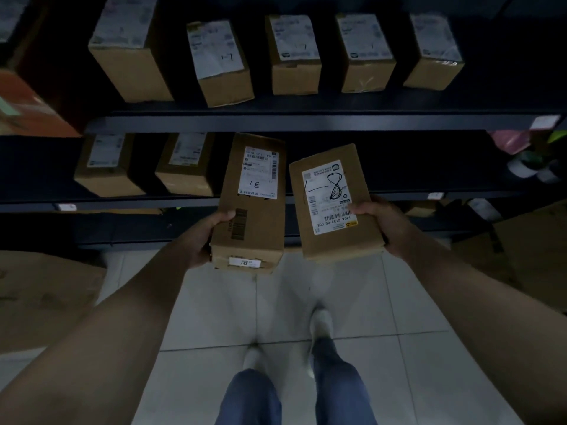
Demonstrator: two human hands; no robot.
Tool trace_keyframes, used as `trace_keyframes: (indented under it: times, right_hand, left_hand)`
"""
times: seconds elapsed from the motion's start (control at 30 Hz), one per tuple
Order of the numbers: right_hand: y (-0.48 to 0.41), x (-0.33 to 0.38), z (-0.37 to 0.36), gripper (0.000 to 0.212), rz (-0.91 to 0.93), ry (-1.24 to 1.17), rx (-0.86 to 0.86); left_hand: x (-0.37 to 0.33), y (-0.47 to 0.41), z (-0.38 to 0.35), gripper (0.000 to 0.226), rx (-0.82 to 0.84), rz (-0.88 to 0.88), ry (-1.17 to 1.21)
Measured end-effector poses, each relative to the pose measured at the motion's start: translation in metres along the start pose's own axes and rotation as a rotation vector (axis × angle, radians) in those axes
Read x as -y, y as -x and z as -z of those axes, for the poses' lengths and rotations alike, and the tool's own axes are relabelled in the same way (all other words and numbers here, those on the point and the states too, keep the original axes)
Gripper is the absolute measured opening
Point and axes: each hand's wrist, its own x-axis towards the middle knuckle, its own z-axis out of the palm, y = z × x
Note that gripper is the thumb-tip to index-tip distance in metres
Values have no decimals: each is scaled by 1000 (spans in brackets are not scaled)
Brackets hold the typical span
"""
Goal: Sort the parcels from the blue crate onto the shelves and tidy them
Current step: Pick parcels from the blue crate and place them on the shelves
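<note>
I hold two brown cardboard parcels in front of a dark shelf unit. My left hand (pixel 205 237) grips the near left edge of a long parcel (pixel 251 228) whose white label carries a handwritten "8-1". My right hand (pixel 382 223) grips the right side of a flatter parcel (pixel 336 243) with a large handwritten "8" on its label. Both parcels are in the air at the height of the middle shelf (pixel 414 196), side by side and close together. The blue crate is not in view.
Several labelled parcels stand in a row on the upper shelf (pixel 306 121). Two more parcels (pixel 104 167) (pixel 187 167) sit at the left of the middle shelf. Cardboard boxes (pixel 40 299) (pixel 527 256) stand on the tiled floor at both sides. My feet are below.
</note>
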Motion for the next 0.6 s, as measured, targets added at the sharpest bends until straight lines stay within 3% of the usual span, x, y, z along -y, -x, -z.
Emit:
trace_keyframes:
  times: [0.2,0.4,0.6]
  right_hand:
    - [-78,-12,3,79,29,-19,26]
    - [-138,-29,11,72,87,-73,29]
    - [-173,-24,10,32,88,-174,21]
  left_hand:
    - [-5,-77,-5,51,-24,-53,44]
    - [-4,-140,9,60,-5,-124,27]
    - [-23,-181,8,53,-14,-186,5]
